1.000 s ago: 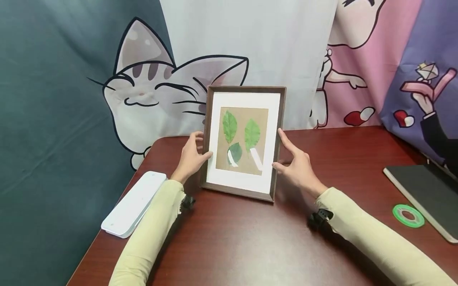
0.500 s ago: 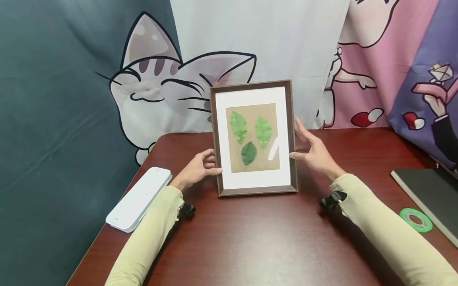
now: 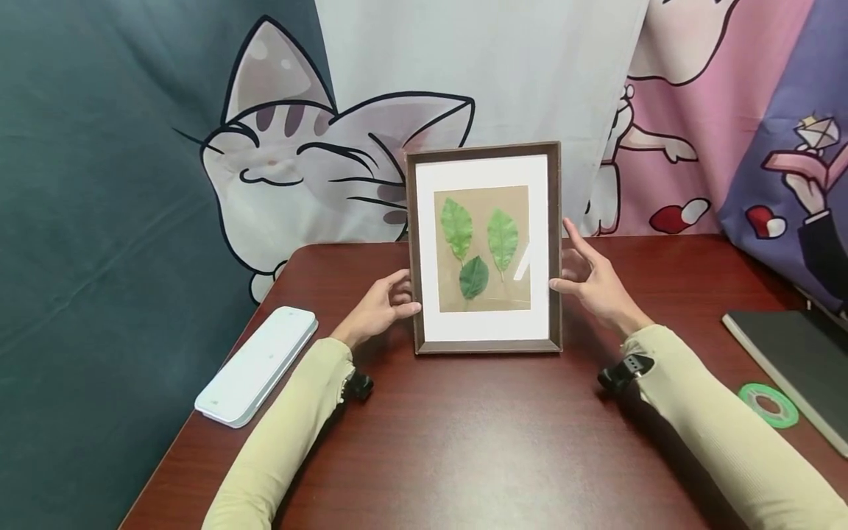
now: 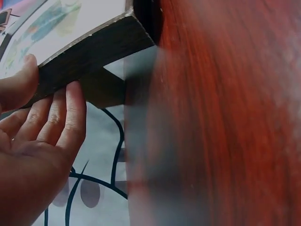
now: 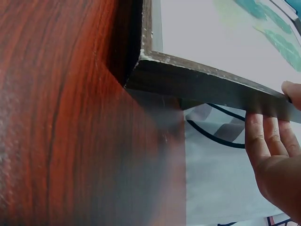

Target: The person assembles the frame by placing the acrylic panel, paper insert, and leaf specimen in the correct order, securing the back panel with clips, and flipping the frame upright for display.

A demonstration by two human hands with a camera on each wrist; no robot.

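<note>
A brown picture frame (image 3: 489, 346) stands upright on the table (image 3: 490, 442), its face toward me. Inside its white mat, two light green leaves and a dark green leaf (image 3: 473, 277) lie on a tan backing. My left hand (image 3: 377, 309) holds the frame's left side, thumb at the front edge and fingers behind, as the left wrist view shows. On the opposite side, my right hand (image 3: 599, 291) pinches the edge between its thumb and several fingers, the index finger reaching upward. Behind the frame, a dark flap (image 4: 106, 89) leans out in the left wrist view.
A long white case (image 3: 258, 368) lies by the table's left edge. To the right are a flat green ring (image 3: 768, 405) and a dark notebook (image 3: 795, 361). A cartoon-print curtain (image 3: 517, 81) hangs right behind the table.
The picture frame has shifted right in the head view and turned from a slanted stance to nearly square-on. Both hands have moved with it, the left now lower on its side. The view also shifted slightly.
</note>
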